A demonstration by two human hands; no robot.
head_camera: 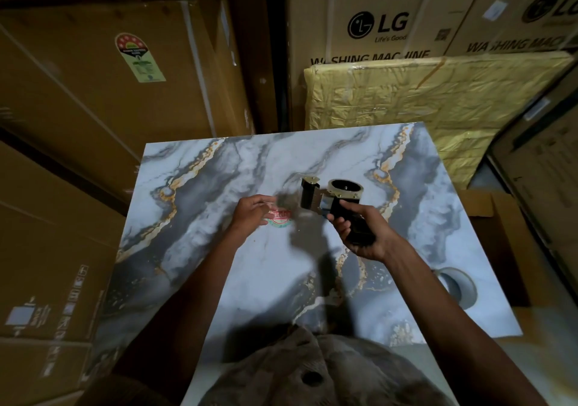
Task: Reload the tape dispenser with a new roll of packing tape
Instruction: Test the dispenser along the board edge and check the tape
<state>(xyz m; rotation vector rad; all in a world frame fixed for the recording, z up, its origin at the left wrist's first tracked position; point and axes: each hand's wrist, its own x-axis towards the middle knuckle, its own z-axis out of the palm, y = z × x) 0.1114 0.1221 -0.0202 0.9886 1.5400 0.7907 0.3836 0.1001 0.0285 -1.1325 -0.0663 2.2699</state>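
Past my brown shirt front, my left hand hovers half-curled and empty mid-slab, my right hand grips the black metal-framed tape dispenser, and the grey-cored tape roll waits at the marble-patterned slab's right edge; I should fetch it while holding the bare hub steady.

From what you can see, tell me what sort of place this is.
Probably a warehouse or appliance stockroom. Big cardboard cartons are stacked all around, two marked LG washing machine, and a flat pack in yellow wrap leans against them. The right hand holds a tape dispenser over a marbled slab.
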